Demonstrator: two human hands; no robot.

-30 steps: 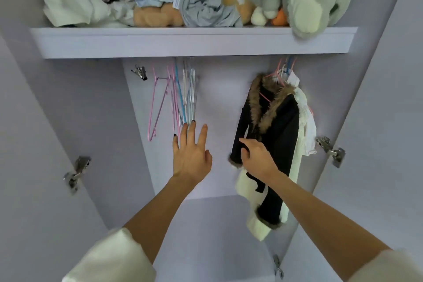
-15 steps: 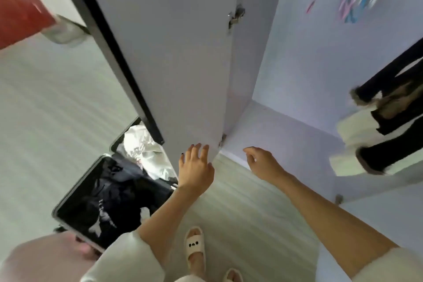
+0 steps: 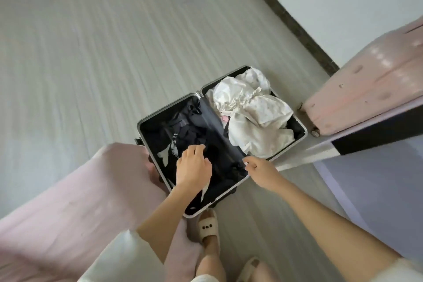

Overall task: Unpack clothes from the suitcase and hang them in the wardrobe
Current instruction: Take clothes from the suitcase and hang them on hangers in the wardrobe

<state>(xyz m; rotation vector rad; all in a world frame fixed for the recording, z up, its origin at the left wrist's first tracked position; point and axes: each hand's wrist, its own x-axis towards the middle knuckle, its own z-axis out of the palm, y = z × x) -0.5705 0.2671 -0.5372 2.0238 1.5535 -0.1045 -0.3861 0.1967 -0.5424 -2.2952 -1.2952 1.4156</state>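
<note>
- Step in hand, as I read it: reaching into the open suitcase on the floor for another garment. Nothing lifted yet.
- Left hand: over the near, dark half, fingers loosely curled downward, holding nothing visible. Whether the fingertips touch the fabric, cannot tell.
- Right hand: over the suitcase's near edge at the middle divider, fingers loosely bent, nothing in it.
- Dark half: black clothes with some white print, crumpled (individual pieces hard to separate).
- Far half: heap of white clothes, wrinkled, filling most of that side; a bit of pink shows underneath.
- Next move likely calls for closing fingers on a single garment and pulling it free of the tangle without dragging its neighbours out.
- Beside it: a pink suitcase, closed, just past the far corner.
- Wardrobe door edge at right; the wardrobe's hanging space is out of view.
</note>
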